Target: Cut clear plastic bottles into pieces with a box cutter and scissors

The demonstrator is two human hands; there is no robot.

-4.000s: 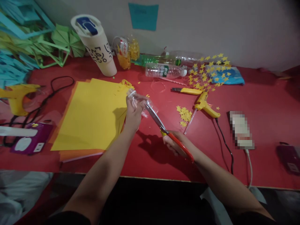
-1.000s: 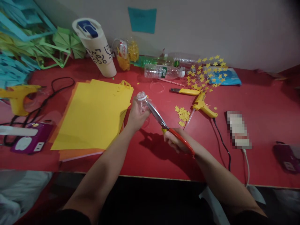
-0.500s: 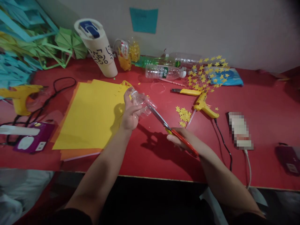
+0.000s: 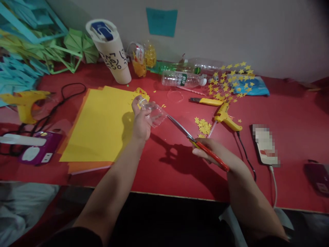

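Note:
My left hand (image 4: 142, 120) is closed around the neck end of a clear plastic bottle piece (image 4: 157, 115), its cut wide end pointing right. In my right hand (image 4: 209, 150) are red-handled scissors (image 4: 181, 127), their blades nearly together and the tips at the rim of the bottle piece. Whether the tips touch the plastic I cannot tell. Under and left of my left hand lies a stack of yellow paper (image 4: 100, 127) over orange sheets. Small yellow paper stars (image 4: 204, 126) are heaped just above my right hand.
A yellow glue gun (image 4: 227, 118) and a box cutter (image 4: 207, 101) lie to the right, near a phone (image 4: 264, 144) on a cable. Behind are plastic bottles (image 4: 177, 79), a white tumbler (image 4: 113, 55) and a star-covered clear piece (image 4: 231, 82). Another glue gun (image 4: 25, 104) lies left.
My right hand and the scissors have drawn back to the right, so the blade tips now meet only the rim of the bottle piece. My left hand has shifted slightly left with it.

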